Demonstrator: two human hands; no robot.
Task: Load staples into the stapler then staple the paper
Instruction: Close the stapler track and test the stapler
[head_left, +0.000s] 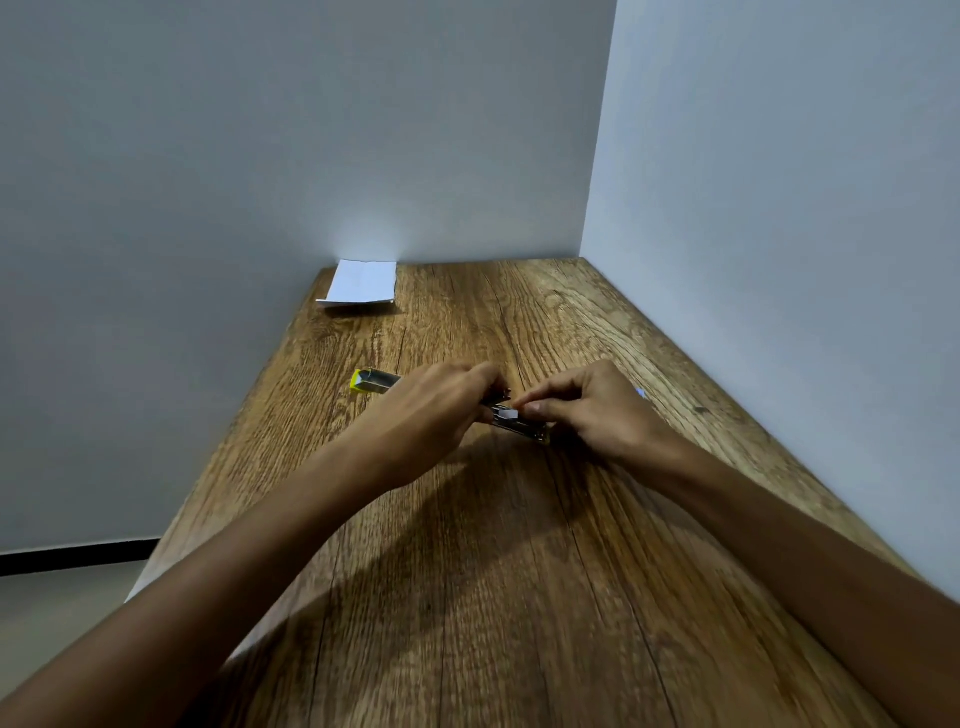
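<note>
A small metal stapler lies on the wooden table between my hands. My left hand grips its left end, fingers curled over it. My right hand pinches a short pale strip of staples right at the stapler's top. A yellow staple box lies open just left of my left hand. A folded white paper rests at the table's far left corner against the wall. Much of the stapler is hidden by my fingers.
Walls close the table off at the back and along the right side. The table's left edge drops to the floor. A small blue-white scrap lies just beyond my right hand.
</note>
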